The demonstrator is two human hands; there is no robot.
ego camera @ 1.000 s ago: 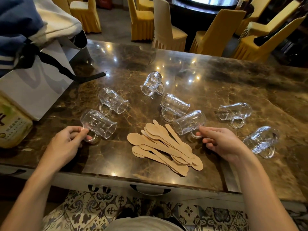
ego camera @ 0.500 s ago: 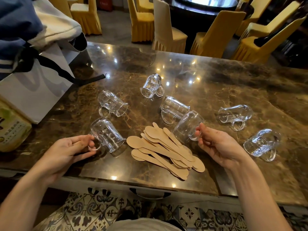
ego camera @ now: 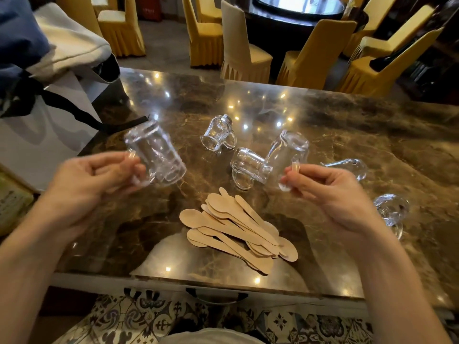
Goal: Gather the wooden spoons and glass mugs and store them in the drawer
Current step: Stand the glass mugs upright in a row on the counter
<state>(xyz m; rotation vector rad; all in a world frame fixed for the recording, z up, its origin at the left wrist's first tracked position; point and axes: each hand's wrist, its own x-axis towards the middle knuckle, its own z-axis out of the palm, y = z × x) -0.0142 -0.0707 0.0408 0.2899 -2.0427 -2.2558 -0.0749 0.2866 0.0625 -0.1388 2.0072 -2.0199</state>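
Note:
My left hand point(ego camera: 99, 177) holds a glass mug point(ego camera: 155, 155) by its handle, lifted above the marble table point(ego camera: 347, 135) and blurred by motion. My right hand point(ego camera: 330, 192) grips the handle of a second glass mug point(ego camera: 285, 155), also raised and tilted. A pile of several wooden spoons point(ego camera: 236, 229) lies on the table between my hands. More mugs lie on their sides: one further back point(ego camera: 217, 134), one at centre point(ego camera: 247, 167), one behind my right hand point(ego camera: 352, 167), one at the right point(ego camera: 391, 209). The drawer handle point(ego camera: 216, 295) shows under the table's front edge.
A white bag with black straps point(ego camera: 49, 125) and folded cloth stands at the table's left. A yellow-green packet point(ego camera: 12, 202) lies at the far left edge. Yellow-covered chairs point(ego camera: 238, 50) stand beyond the table. Patterned tile floor point(ego camera: 149, 321) is below.
Both hands have lifted their mugs off the table and raised them. The left mug has moved up and right and now hides the mug that lay behind it.

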